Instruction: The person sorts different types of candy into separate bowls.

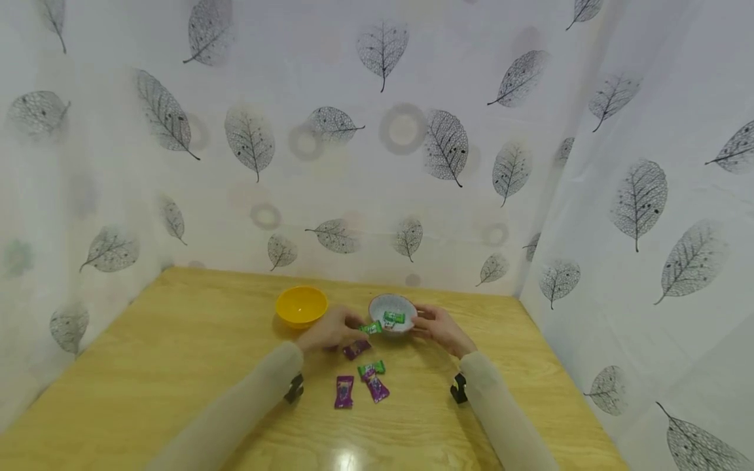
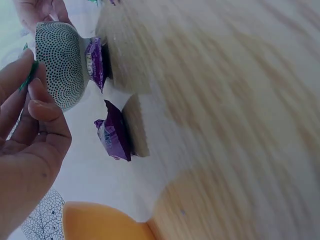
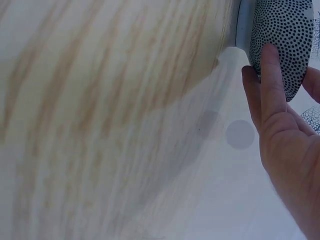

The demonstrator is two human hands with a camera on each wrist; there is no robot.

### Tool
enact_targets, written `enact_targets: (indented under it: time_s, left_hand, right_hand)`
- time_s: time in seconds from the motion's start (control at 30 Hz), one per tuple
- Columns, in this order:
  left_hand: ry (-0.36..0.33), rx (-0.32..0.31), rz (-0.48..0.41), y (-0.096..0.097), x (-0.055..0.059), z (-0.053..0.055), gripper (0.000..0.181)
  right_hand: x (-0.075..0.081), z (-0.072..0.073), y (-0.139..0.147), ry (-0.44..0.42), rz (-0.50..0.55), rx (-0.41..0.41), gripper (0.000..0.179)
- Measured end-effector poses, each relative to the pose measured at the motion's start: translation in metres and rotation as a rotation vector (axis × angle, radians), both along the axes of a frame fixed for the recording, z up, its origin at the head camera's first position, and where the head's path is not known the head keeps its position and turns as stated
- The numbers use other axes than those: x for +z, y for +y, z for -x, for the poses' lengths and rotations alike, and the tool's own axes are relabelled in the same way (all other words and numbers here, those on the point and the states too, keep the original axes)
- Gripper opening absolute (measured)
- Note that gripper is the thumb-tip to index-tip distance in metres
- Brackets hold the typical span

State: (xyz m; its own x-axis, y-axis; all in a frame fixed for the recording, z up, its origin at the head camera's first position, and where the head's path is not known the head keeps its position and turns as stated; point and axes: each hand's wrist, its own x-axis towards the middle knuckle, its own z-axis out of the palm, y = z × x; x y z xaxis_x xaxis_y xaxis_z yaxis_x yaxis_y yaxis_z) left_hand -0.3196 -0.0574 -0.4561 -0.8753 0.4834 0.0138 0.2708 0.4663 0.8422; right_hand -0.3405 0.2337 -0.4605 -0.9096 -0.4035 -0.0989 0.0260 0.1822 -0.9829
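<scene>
My left hand (image 1: 334,329) pinches a green-wrapped candy (image 1: 371,328) between thumb and fingers, at the near left rim of a white speckled bowl (image 1: 393,305). Another green candy (image 1: 394,317) lies inside that bowl. At the bowl's right side my right hand (image 1: 440,328) holds it, fingers against the dotted outer wall (image 3: 280,40) and thumb at the rim. Beneath the left hand lies a purple-wrapped candy (image 1: 357,349). In the left wrist view, one purple candy (image 2: 114,134) stands out on the table and another purple candy (image 2: 95,63) sits by the bowl's foot.
An orange bowl (image 1: 302,307) stands left of the left hand. Nearer the front lie a green candy (image 1: 371,368) and two purple candies, one on the left (image 1: 344,392) and one on the right (image 1: 377,386). A leaf-patterned curtain (image 1: 377,196) closes off the wooden table's (image 1: 194,340) back.
</scene>
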Motion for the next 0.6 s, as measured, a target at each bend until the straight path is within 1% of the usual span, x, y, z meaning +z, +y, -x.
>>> enact_targets:
  time_s: [0.07, 0.2, 0.33, 0.43, 0.5, 0.6]
  left_hand:
    - [0.009, 0.019, -0.027, 0.001, 0.001, 0.002, 0.014]
    - [0.029, 0.081, -0.027, 0.006, 0.002, 0.006, 0.016]
    - [0.032, 0.143, -0.047, 0.012, 0.004, 0.01, 0.022]
    - [0.042, 0.164, -0.065, 0.016, 0.005, 0.014, 0.023]
    - [0.057, 0.173, -0.058, 0.018, 0.006, 0.017, 0.024]
    - [0.058, 0.192, -0.048, 0.021, 0.006, 0.019, 0.026]
  right_hand:
    - [0.0, 0.0, 0.0, -0.001, 0.003, -0.007, 0.053]
    - [-0.002, -0.001, 0.0, -0.005, 0.011, -0.005, 0.053]
    - [-0.003, -0.001, 0.001, 0.003, 0.011, -0.002, 0.053]
    - [-0.003, -0.001, 0.001, 0.008, 0.015, -0.001, 0.053]
    - [-0.002, -0.001, 0.0, 0.01, 0.017, -0.001, 0.053]
    - [-0.002, 0.0, 0.0, 0.021, 0.01, 0.001, 0.053]
